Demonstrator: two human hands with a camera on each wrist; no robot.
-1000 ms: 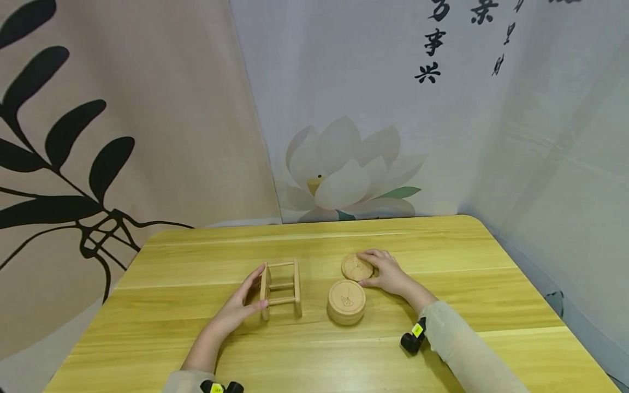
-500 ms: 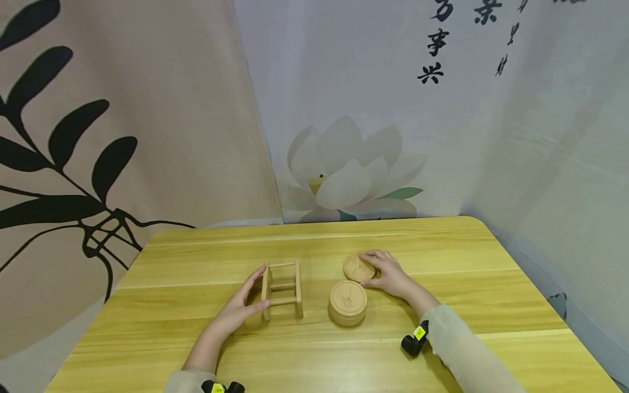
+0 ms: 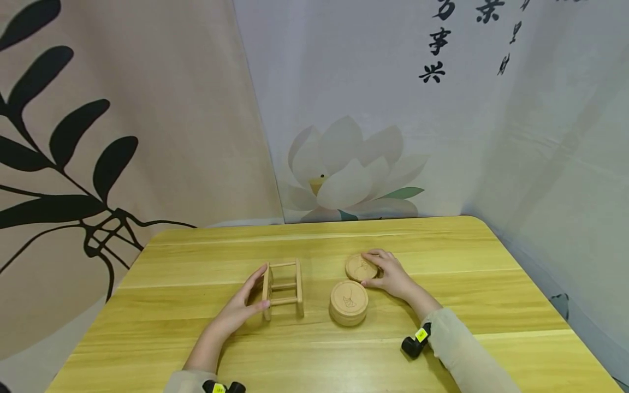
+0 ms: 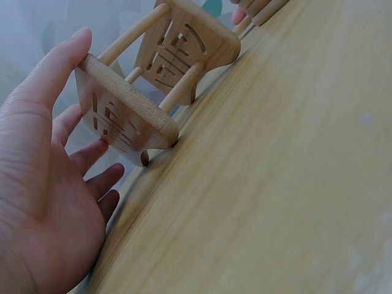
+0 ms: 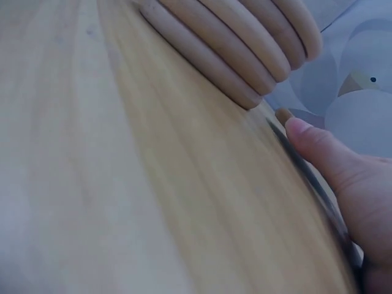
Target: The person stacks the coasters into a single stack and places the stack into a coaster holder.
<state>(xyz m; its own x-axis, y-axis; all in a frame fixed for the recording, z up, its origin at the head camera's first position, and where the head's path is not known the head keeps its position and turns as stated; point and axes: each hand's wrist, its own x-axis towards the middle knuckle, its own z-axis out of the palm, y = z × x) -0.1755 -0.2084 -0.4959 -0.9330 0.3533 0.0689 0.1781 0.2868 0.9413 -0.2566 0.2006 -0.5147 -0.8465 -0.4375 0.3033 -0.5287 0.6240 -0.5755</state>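
Hardly anything has moved since the earlier frames: the whole scene sits a touch farther right in the head view, hands and wooden things keeping their places. Left of centre in its lower half, the left hand point(image 3: 238, 307) grips one end panel of a pale wooden rack with round rods point(image 3: 284, 286), thumb at the near edge, finger at the far. Right of centre, the right hand point(image 3: 392, 275) pinches a flat, round, pale wooden disc with an engraved drawing point(image 3: 360, 268), just above a short stack of matching round discs point(image 3: 349, 300). All rest on a yellow wood-grained table point(image 3: 314, 360).

From the left wrist, the rack's cut-out panels show at upper left, the hand beside them.

From the right wrist, the stack crowds the top; the thumb reaches in from the right, other fingers hidden from me.
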